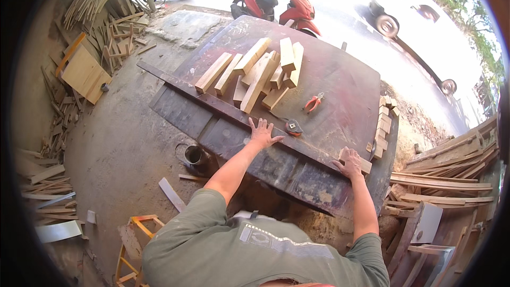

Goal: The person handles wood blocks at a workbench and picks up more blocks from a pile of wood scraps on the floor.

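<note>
On the big dark table (340, 85), a long bar (210, 101) is set along the near edge, and a pile of pale sticks (259, 85) is heaped toward the left edge. The bar is touched by the left hand (262, 134) — fingers spread wide, nothing pinched. By the near right corner, a small wood block (365, 166) is partly covered by the right hand (349, 163); whether it is pinched or only pressed down cannot be told. For a good job, the block should be held flat and even, with fingertips kept back from its end. The part that can be seen looks pale, straight and plain. Red-handled pliers (313, 102) and a measuring tape (293, 127) are best nudged farther from the near edge.
</note>
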Available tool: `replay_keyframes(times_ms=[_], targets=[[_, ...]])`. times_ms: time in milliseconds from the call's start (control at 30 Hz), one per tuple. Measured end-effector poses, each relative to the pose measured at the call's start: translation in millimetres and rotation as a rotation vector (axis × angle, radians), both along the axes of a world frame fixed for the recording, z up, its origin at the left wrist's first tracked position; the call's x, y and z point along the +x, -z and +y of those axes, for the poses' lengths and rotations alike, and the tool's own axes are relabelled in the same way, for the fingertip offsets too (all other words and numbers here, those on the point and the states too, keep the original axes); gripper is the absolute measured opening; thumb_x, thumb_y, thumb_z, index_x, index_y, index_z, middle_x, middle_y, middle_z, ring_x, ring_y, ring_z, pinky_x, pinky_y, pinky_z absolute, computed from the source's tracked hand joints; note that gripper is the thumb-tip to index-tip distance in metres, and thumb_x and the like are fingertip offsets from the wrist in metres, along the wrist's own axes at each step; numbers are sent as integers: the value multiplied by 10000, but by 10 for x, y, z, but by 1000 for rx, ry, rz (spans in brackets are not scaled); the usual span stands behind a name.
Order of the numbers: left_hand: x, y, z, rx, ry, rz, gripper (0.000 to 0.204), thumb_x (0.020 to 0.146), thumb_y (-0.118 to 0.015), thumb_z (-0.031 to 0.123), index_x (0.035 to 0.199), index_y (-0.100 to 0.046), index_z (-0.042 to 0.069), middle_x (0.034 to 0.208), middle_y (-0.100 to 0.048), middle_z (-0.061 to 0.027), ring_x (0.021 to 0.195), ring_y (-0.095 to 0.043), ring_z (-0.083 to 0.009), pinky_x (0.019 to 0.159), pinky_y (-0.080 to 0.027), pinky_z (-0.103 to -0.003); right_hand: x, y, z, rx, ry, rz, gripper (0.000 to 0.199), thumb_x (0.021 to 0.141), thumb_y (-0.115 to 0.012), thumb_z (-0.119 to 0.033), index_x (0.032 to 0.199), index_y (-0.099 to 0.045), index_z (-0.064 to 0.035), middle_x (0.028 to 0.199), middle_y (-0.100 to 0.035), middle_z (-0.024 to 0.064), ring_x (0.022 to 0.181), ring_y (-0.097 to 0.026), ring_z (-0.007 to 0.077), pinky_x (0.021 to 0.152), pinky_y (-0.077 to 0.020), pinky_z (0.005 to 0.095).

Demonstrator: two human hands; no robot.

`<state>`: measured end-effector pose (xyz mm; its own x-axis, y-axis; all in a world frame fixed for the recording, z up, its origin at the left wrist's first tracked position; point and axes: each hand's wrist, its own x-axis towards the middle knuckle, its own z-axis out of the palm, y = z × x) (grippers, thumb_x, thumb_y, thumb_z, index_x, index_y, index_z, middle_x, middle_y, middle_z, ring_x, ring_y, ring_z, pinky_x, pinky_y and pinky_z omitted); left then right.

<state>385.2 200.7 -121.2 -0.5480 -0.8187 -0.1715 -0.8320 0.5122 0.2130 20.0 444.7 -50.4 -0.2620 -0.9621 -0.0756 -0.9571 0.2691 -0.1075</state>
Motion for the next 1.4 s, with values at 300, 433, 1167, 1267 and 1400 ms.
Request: replay_keyframes(times_ms=[300,433,1167,1267,1400], targets=[[881,-181,1006,87,35,60,771,878,-648,680,1350,-603,72,1320,-566,-167,1315,-480,-341,1145,-215,-690,458,-204,1046,197,-39,-112,661,752,-873,-250,1296,-563,-39,1215,-643,194,1132,-632,381,973,-507,468],[927,-626,357,-185,-240,306,762,835,-773,568,1371,-563,70,1300,-584,-155,1248,-521,-329,1044,-393,-564,693,-827,1162,-195,123,-167,631,799,-835,-140,1338,-521,-46,1237,-658,233,1126,-657,406,946,-521,489],[914,-852,169,857,-346,1136,502,792,-659,96,1271,-594,-40,1073,-662,-109,901,-645,-185,791,-543,-327,1094,5,2275,-333,706,-159,349,1031,-582,-226,1265,-645,25,1280,-643,216,1185,-601,420,1002,-486,466],[448,-1085,440,937,-193,1054,512,793,-661,110,1277,-593,-41,1080,-662,-91,948,-631,-171,832,-529,-311,508,95,1401,-400,440,-3,505,1027,-595,-345,1364,-592,31,1450,-574,194,1352,-531,362,1128,-412,483],[-60,-1195,788,1065,37,987,623,783,-682,135,1371,-564,-35,1151,-667,-87,1035,-627,-171,922,-512,-317,-252,510,1161,-155,247,193,703,1021,-550,-530,1478,-512,2,1582,-451,205,1471,-425,334,1244,-233,574]])
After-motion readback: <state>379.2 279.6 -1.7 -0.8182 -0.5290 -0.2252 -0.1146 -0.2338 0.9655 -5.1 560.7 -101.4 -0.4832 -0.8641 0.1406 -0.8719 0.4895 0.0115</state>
